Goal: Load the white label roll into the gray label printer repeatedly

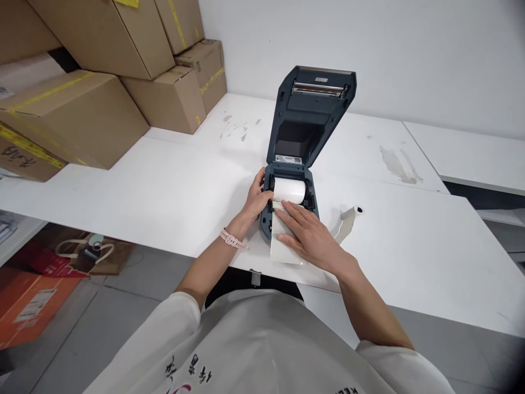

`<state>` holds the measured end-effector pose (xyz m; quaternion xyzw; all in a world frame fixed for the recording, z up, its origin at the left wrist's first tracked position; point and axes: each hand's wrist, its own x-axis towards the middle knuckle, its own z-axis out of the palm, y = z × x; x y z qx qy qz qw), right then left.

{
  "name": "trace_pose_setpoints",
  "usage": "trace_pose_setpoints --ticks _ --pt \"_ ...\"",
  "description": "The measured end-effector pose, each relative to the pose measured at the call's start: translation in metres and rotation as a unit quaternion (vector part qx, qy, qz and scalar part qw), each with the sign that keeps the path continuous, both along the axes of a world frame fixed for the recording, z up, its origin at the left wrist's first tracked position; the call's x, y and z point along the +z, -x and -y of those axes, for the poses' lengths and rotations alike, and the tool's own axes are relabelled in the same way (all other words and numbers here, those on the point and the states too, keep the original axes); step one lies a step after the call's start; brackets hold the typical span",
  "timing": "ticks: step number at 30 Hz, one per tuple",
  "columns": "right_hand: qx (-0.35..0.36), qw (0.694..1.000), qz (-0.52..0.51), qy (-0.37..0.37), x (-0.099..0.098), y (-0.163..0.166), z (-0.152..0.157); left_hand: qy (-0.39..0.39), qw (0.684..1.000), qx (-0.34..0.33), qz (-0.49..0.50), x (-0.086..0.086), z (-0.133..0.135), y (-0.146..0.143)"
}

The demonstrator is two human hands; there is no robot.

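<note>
A dark blue label printer [305, 117] stands on the white table [164, 191] with its lid raised. A white paper roll [289, 189] lies in its bay, and a strip of paper [281, 249] runs out over the front toward me. My left hand [257, 198] grips the printer's left side, fingers curled at the paper guide. My right hand [305, 234] lies flat on the paper strip with its fingers stretched out, pressing it down at the printer's front.
Several cardboard boxes [82, 109] with yellow tape are stacked at the back left. A nearly spent paper core [348, 219] lies to the right of the printer. A second table [467, 153] adjoins at the right. Bags and an orange box [28, 301] sit on the floor.
</note>
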<state>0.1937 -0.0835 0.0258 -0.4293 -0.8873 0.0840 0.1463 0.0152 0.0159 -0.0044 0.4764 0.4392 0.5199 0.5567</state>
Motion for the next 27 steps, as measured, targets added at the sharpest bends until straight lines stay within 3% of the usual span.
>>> trace_pose_setpoints --ticks 5,9,12,15,19,20,22,24,25,27 --pt "0.002 1.0 -0.009 -0.004 0.001 -0.003 -0.001 -0.005 1.0 0.002 -0.024 -0.006 -0.004 0.0" --pt "0.003 1.0 0.008 -0.015 0.002 -0.001 0.0 -0.023 0.99 0.033 -0.135 0.0 0.002 0.005" --pt "0.001 1.0 0.008 -0.007 -0.001 0.002 0.0 -0.142 0.952 0.076 -0.258 0.013 0.032 0.007" --pt "0.008 0.999 -0.025 0.02 0.004 -0.003 -0.001 -0.262 0.908 0.025 -0.326 0.019 0.079 0.004" --pt "0.057 0.984 -0.127 0.113 0.039 -0.04 -0.019 -0.353 0.846 0.011 -0.4 0.007 0.129 -0.003" --pt "0.035 0.979 -0.17 0.112 0.053 -0.051 -0.031 -0.364 0.834 0.011 -0.416 0.002 0.135 -0.003" --pt "-0.06 0.96 -0.274 0.023 0.079 -0.068 -0.064 -0.382 0.814 0.01 -0.437 -0.006 0.14 -0.003" --pt "-0.143 0.905 -0.389 -0.093 0.103 -0.076 -0.108 -0.392 0.804 0.014 -0.447 -0.01 0.139 -0.002" --pt "-0.166 0.883 -0.431 -0.082 0.113 -0.075 -0.13 -0.393 0.803 0.015 -0.448 -0.011 0.137 -0.002" --pt "-0.189 0.87 -0.455 0.018 0.128 -0.066 -0.17 -0.384 0.81 0.012 -0.444 -0.01 0.135 -0.001"
